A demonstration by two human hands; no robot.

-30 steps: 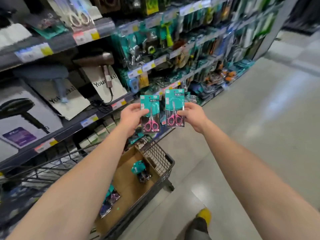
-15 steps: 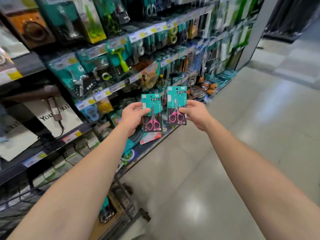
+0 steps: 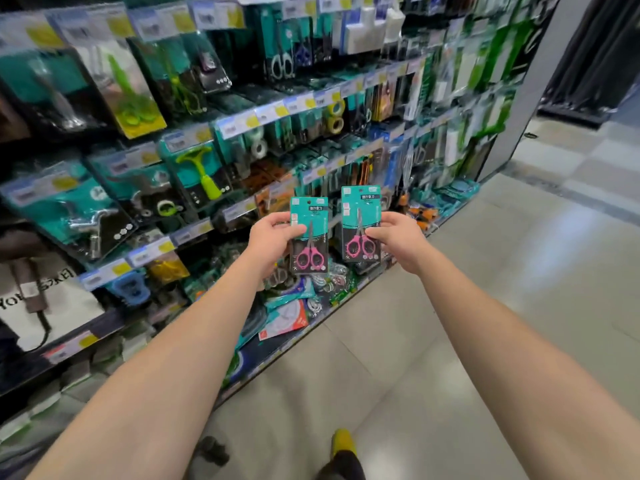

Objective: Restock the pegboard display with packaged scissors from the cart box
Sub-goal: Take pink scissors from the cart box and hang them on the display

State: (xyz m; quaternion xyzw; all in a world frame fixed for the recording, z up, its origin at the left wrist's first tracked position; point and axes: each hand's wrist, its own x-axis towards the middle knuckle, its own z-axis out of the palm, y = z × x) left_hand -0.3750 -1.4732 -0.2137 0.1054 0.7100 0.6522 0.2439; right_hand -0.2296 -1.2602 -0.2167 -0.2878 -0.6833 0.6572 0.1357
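- Both bare arms are reaching straight forward.
- Left hand is pinching with thumb in front.
- Right hand is doing likewise, held slightly higher.

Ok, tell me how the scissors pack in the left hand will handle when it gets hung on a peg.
The scissors pack looks like a flat card, so probably stiff enough to hold by one edge, as the left hand does. It is likely light, pinched in fingers alone. The pink-handled scissors sit low on the card, so it should hang straight.
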